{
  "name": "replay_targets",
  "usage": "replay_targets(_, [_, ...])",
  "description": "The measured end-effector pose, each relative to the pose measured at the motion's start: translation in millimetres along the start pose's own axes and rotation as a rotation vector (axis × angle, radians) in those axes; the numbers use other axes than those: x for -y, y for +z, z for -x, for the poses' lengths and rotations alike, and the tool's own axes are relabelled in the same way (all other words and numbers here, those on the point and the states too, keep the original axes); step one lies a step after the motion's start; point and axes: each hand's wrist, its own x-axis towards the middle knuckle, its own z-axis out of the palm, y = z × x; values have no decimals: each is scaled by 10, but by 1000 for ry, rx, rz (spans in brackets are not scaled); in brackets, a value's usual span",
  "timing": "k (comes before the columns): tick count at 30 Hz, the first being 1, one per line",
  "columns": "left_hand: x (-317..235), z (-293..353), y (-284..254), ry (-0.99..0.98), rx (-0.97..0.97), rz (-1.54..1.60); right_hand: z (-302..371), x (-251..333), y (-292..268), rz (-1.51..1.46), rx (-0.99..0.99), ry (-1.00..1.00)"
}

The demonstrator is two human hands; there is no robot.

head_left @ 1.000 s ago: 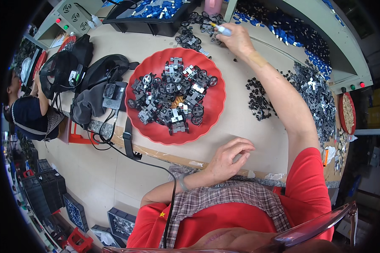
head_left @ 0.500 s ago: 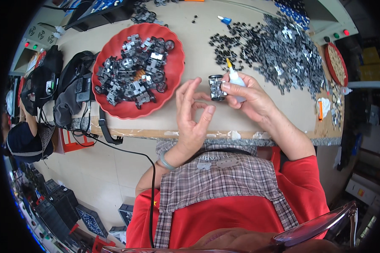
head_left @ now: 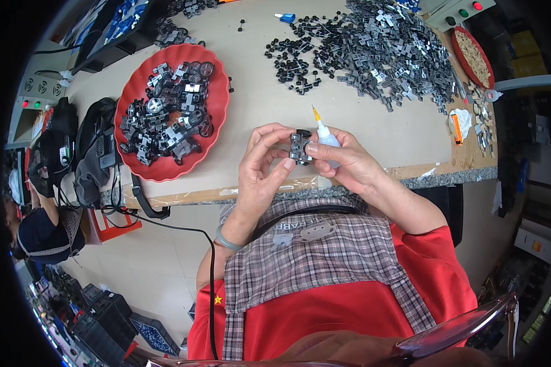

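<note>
Over the table's near edge, a small dark toy car chassis (head_left: 299,147) with black wheels is held between my two hands. My left hand (head_left: 258,162) has its thumb and fingertips closed on the chassis's left side. The thumb of my right hand (head_left: 347,160) presses the chassis's right side. That same hand grips a small white glue bottle (head_left: 328,139), its yellow tapered nozzle pointing up and away from me. The right fingers partly hide the bottle's lower part.
A scalloped red bowl (head_left: 217,131) of wheeled chassis stands left. Far right lie a heap of grey parts (head_left: 392,55) and black wheel pairs (head_left: 294,70). A blue cap (head_left: 286,18) lies beyond. An orange tool (head_left: 456,129) rests at right; a black cable (head_left: 209,244) hangs nearby.
My left hand has come in and closed on the chassis. The right hand, with bottle and chassis, sits lower and slightly left in view. The whole view has shifted.
</note>
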Motion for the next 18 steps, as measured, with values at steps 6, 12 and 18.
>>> replay_targets(6, [-28, -41, 35, 52, 37, 92, 34, 14, 70, 56, 16, 10])
replay_targets(12, [-30, -40, 23, 18, 16, 164, 14, -37, 117, 10, 8, -31])
replay_targets(18, [-26, -59, -22, -61, -129, 317, -174, 336, -82, 716, -193, -222])
